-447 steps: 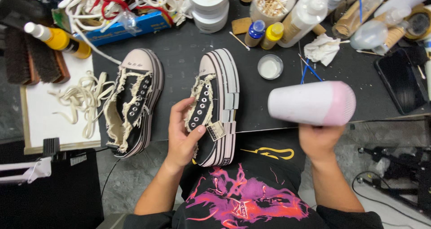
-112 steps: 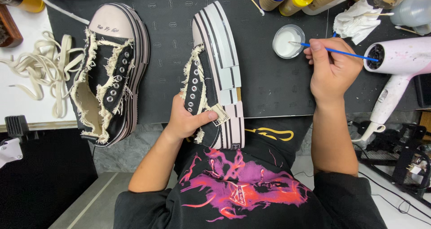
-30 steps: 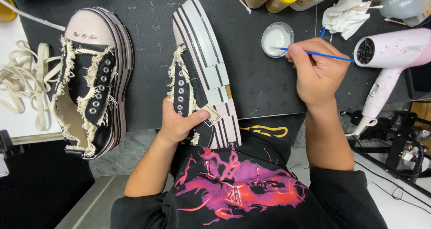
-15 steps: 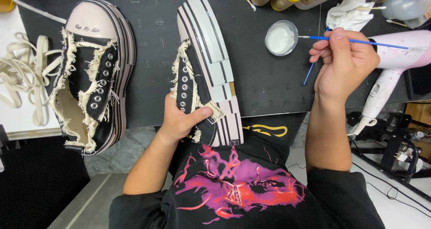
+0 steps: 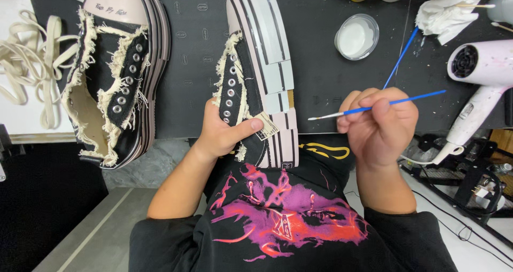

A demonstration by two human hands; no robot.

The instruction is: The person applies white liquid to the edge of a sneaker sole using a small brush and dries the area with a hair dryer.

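My left hand (image 5: 224, 130) grips a black platform sneaker (image 5: 260, 64) tipped on its side, so its striped black-and-white sole faces right. A small tag sits under my thumb. My right hand (image 5: 379, 125) holds a thin blue-handled paintbrush (image 5: 374, 107), its white tip pointing left toward the sole's heel end, a short gap away. A small round dish of white paint (image 5: 356, 36) stands on the black mat (image 5: 320, 80) above my right hand. A second blue brush (image 5: 401, 56) lies beside it.
The matching sneaker (image 5: 117, 74) with frayed cream edges lies unlaced at the left. Cream laces (image 5: 32, 74) are piled on a white surface at far left. A pale pink hair dryer (image 5: 478, 85) lies at the right, crumpled tissue (image 5: 446, 17) above it, bottles along the top edge.
My right hand has come away from the paint dish and down toward me, swinging the brush tip left toward the sole. My left hand still holds the sneaker in place.
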